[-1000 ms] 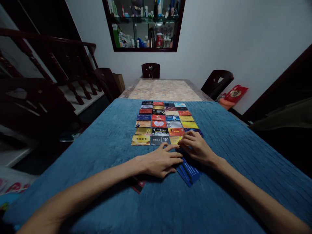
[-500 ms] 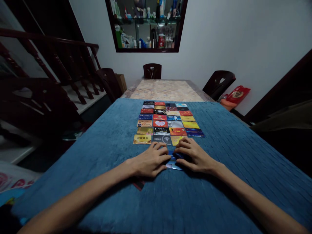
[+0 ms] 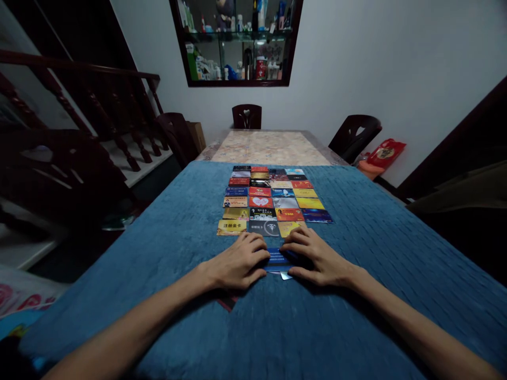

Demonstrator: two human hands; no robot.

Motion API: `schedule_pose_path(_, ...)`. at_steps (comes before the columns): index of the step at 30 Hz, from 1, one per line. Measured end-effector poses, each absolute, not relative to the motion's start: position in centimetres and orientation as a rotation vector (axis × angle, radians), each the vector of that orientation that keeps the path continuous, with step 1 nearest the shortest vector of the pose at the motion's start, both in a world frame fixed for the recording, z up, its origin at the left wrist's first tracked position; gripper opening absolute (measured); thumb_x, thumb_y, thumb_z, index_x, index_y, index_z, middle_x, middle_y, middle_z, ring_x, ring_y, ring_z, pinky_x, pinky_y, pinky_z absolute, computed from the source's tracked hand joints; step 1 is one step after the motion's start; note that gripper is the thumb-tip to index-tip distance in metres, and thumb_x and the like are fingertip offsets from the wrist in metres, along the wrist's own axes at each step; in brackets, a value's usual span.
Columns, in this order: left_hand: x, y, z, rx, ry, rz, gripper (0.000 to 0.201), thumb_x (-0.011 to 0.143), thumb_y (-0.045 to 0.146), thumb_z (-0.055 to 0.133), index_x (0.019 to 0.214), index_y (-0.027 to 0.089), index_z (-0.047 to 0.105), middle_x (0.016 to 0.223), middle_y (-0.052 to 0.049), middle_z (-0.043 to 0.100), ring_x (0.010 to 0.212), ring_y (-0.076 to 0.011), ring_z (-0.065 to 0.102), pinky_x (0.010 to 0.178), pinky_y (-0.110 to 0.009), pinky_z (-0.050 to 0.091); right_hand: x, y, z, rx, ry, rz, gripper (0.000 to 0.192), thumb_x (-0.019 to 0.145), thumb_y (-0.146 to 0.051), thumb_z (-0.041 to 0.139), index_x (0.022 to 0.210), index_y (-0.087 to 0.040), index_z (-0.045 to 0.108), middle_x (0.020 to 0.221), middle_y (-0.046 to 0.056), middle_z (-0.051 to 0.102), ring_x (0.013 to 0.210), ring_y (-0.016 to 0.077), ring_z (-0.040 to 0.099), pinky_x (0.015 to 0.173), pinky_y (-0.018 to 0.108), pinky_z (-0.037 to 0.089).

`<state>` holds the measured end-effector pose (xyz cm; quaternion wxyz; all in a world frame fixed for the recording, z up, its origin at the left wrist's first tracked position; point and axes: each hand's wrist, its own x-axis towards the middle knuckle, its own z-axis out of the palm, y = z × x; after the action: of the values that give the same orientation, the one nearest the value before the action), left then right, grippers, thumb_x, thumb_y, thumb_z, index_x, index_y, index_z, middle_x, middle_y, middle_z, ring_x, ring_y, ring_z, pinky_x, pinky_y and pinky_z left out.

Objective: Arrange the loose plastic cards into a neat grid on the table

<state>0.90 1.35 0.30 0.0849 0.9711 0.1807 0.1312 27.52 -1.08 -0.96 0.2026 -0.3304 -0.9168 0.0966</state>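
Glossy blue cards (image 3: 278, 259), both hands (image 3: 237, 262) squaring

Both arms are bare, with no sleeves. The left hand (image 3: 237, 261) and right hand (image 3: 317, 258) wear no rings or gloves.

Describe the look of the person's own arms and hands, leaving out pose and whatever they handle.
Both forearms are bare, with no sleeves in view. The left hand and right hand wear no gloves, and no rings, watch or bracelet can be seen. The fingers are slender and uncovered.
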Motion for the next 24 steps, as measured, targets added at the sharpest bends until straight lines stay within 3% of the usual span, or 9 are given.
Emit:
schedule_pose_path(10,0.4,2.0,0.7,2.912,0.425,0.505,0.019,0.091,0.024,0.053,0.099,0.014,0.067,0.098,-0.011,0.070,0.105,-0.0250,0.059,0.096,-0.044,0.045,26.4,-1.4,-1.3,-0.876,-2.497,0.154,0.030,0.092,-0.038,0.059,0.114,-0.020,0.067,0.107,0.012,0.067,0.105,0.0272,0.051,0.092,0.051,0.043)
schedule_pose_path(14,0.3,2.2,1.1,2.845,0.426,0.626,0.022,0.094,0.022,0.049,0.097,0.013,0.069,0.092,-0.011,0.070,0.098,-0.0232,0.060,0.089,-0.040,0.049,26.2,-1.1,-1.9,-0.880,-2.433,0.092,0.024,0.095,-0.023,0.054,0.114,-0.023,0.068,0.099,0.009,0.070,0.101,0.0248,0.054,0.088,0.047,0.045)
schedule_pose_path(19,-0.1,3.0,1.1,2.727,0.504,0.724,0.026,0.098,0.021,0.045,0.096,0.013,0.070,0.089,-0.010,0.069,0.092,-0.0200,0.061,0.084,-0.035,0.051,25.9,-0.7,-2.1,-0.905,-2.334,0.046,0.020,0.096,-0.018,0.051,0.108,-0.021,0.068,0.089,0.007,0.070,0.095,0.0231,0.056,0.082,0.041,0.047)
schedule_pose_path(24,-0.6,4.0,0.4,2.666,0.537,0.780,0.024,0.097,0.017,0.046,0.103,0.013,0.069,0.093,-0.010,0.069,0.087,-0.0178,0.061,0.079,-0.032,0.051,25.5,-0.4,-2.8,-0.954,-2.243,-0.022,0.027,0.096,-0.018,0.050,0.119,-0.021,0.064,0.090,0.008,0.069,0.091,0.0228,0.058,0.077,0.039,0.049)
